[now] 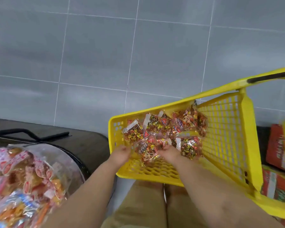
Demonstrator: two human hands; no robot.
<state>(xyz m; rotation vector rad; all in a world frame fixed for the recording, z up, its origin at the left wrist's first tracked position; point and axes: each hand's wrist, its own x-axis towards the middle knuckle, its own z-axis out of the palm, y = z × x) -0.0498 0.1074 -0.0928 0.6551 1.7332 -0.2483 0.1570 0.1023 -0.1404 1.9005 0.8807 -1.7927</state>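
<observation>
A person stood over a yellow basket (220, 132) that was tipped on its side at their right, its open mouth towards them, its black handle (270, 78) along the far rim. Both bare forearms reached forward and down into it, roughly parallel, wrists straight.

The left hand (121, 154) was low at the near left corner of the basket, knuckles up, its fingers curled in to pinch the left edge of a candy packet (147, 151). The right hand (169, 153) was just beside it on the other side of that packet, back of the hand uppermost, fingers bent down around the packet's right edge – the fingertips themselves were hidden. The packet, clear plastic with red and gold sweets, was held between the two hands, just above the basket's mesh wall.

More packets (184, 122) of the same kind lay heaped in the basket beyond the hands, touching one another.

At the person's left, a clear bag of pink snacks (23, 178) rested on a dark counter (82, 142). Red cartons (275, 145) sat behind the basket at the right. Tan trousers (138, 208) showed below the arms, and grey floor tiles (105, 55) lay beyond – all slightly blurred.
</observation>
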